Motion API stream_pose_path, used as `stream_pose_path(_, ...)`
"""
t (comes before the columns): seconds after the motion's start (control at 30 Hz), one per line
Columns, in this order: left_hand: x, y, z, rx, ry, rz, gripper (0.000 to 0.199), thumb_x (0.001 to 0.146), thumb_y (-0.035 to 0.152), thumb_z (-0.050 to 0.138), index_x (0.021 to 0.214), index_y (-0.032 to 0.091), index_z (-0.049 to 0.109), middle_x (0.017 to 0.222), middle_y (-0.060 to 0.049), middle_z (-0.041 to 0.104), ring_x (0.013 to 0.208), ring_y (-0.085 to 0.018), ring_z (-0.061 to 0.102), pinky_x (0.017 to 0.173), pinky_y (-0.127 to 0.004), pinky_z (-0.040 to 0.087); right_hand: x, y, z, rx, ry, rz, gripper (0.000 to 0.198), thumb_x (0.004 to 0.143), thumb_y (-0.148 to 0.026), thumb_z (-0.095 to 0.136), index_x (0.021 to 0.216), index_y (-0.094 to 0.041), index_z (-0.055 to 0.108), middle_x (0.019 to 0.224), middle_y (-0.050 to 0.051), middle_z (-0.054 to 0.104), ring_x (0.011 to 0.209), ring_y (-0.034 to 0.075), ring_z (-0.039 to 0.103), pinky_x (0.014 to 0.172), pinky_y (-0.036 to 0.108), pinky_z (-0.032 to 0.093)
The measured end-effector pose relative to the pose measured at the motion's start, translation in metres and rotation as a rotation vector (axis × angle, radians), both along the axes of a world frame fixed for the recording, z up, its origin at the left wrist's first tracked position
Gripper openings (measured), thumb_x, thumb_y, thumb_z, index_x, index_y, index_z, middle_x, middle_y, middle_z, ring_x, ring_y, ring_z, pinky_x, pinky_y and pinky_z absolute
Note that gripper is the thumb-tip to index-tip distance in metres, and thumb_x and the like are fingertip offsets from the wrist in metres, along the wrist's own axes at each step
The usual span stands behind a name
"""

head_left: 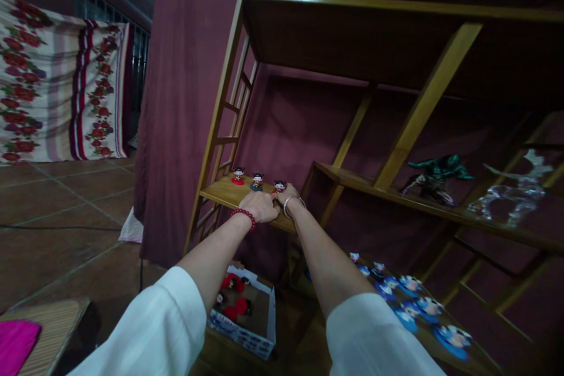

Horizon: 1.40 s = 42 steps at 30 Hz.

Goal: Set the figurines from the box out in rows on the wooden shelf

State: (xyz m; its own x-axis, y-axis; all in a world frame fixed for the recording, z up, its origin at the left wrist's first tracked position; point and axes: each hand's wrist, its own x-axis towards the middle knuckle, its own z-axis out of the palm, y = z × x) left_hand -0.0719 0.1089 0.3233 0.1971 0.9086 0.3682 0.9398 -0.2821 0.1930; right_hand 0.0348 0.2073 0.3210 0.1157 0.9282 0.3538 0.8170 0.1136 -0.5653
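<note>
Three small doll figurines with black hair stand in a row on a wooden shelf point(220, 192): one on a red base point(238, 175), one on a dark base point(257, 181), and the rightmost figurine point(279, 185). My right hand point(288, 194), with a silver bangle at its wrist, has its fingers closed at that rightmost figurine. Just in front of the middle one is my left hand point(259, 207), wearing a red bead bracelet. Its fingers are curled at the shelf's front edge, and whatever they may hold is hidden.
Below, a white cardboard box point(271, 323) contains several red and black figurines. Several blue-based figurines point(429, 307) stand on the lower right shelf. A dark green statue point(440, 176) and a clear crystal animal point(513, 194) occupy the higher right shelf. A purple curtain point(176, 100) hangs left.
</note>
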Motion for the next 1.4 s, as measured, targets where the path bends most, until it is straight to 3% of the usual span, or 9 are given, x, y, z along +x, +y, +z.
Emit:
stream_pose_path(0.23,-0.001,0.002,-0.007,0.05,-0.025,0.041,0.04,0.079,0.037,0.031,0.094,0.017,0.062,0.094,-0.013,0.065,0.087,-0.023,0.06,0.073,-0.03,0.045,0.004,-0.014,-0.001,0.044,-0.042,-0.103,0.07,0.059,-0.038,0.063,0.12,-0.013,0.039,0.111,0.015,0.056,0.102,0.026,0.052,0.083,0.034,0.041)
stream_pose_path(0.33,-0.003,0.0,-0.01,0.076,-0.023,0.075,0.035,0.077,0.031,0.033,0.092,0.017,0.062,0.093,-0.011,0.065,0.088,-0.021,0.059,0.074,-0.028,0.044,0.006,-0.028,-0.002,0.128,-0.032,-0.127,0.057,0.065,-0.035,0.059,0.115,-0.013,0.045,0.11,0.014,0.057,0.1,0.023,0.054,0.084,0.032,0.041)
stream_pose_path(0.43,-0.011,-0.005,-0.012,0.075,-0.025,0.096,0.035,0.078,0.029,0.033,0.095,0.019,0.061,0.095,-0.01,0.064,0.09,-0.019,0.058,0.076,-0.027,0.043,0.002,-0.046,-0.001,0.204,-0.026,-0.037,0.033,0.072,-0.023,0.049,0.104,-0.017,0.053,0.1,0.006,0.063,0.093,0.016,0.057,0.082,0.025,0.042)
stream_pose_path(0.6,-0.043,-0.015,-0.014,0.054,0.015,0.167,0.043,0.083,0.035,0.024,0.103,0.02,0.058,0.108,-0.01,0.059,0.103,-0.022,0.051,0.085,-0.034,0.039,-0.016,-0.063,-0.002,0.087,-0.226,0.23,0.033,0.078,-0.018,0.037,0.106,-0.021,0.055,0.104,0.001,0.062,0.094,0.011,0.057,0.083,0.02,0.041)
stream_pose_path(0.8,-0.075,-0.009,-0.011,-0.06,0.107,0.178,0.047,0.082,0.049,0.022,0.117,0.032,0.047,0.129,-0.002,0.044,0.118,-0.025,0.037,0.094,-0.042,0.03,-0.034,-0.064,-0.001,0.004,-0.401,0.335,0.046,0.08,-0.028,0.042,0.124,-0.017,0.042,0.125,0.007,0.048,0.115,0.019,0.043,0.098,0.029,0.028)
stream_pose_path(1.03,-0.076,0.018,-0.008,-0.206,0.098,0.201,0.061,0.078,0.061,0.017,0.131,0.034,0.028,0.142,-0.002,0.021,0.129,-0.027,0.015,0.1,-0.048,0.016,-0.041,-0.054,-0.003,-0.078,-0.489,0.359,0.053,0.085,-0.042,0.026,0.133,-0.02,0.028,0.138,0.011,0.028,0.126,0.026,0.025,0.1,0.039,0.02)
stream_pose_path(1.17,-0.077,0.026,-0.005,-0.227,0.079,0.206,0.06,0.076,0.062,0.017,0.13,0.039,0.026,0.142,0.0,0.021,0.129,-0.028,0.015,0.1,-0.048,0.016,-0.043,-0.049,-0.003,-0.138,-0.532,0.341,0.052,0.085,-0.048,0.019,0.133,-0.028,0.025,0.141,0.008,0.02,0.127,0.028,0.02,0.099,0.042,0.019)
stream_pose_path(1.4,-0.081,0.042,-0.008,-0.199,0.095,0.207,0.059,0.075,0.061,0.02,0.13,0.039,0.027,0.141,-0.002,0.025,0.128,-0.029,0.017,0.098,-0.049,0.018,-0.046,-0.045,-0.001,-0.162,-0.527,0.341,0.051,0.085,-0.051,0.018,0.132,-0.033,0.026,0.141,0.007,0.021,0.127,0.028,0.02,0.098,0.043,0.018)
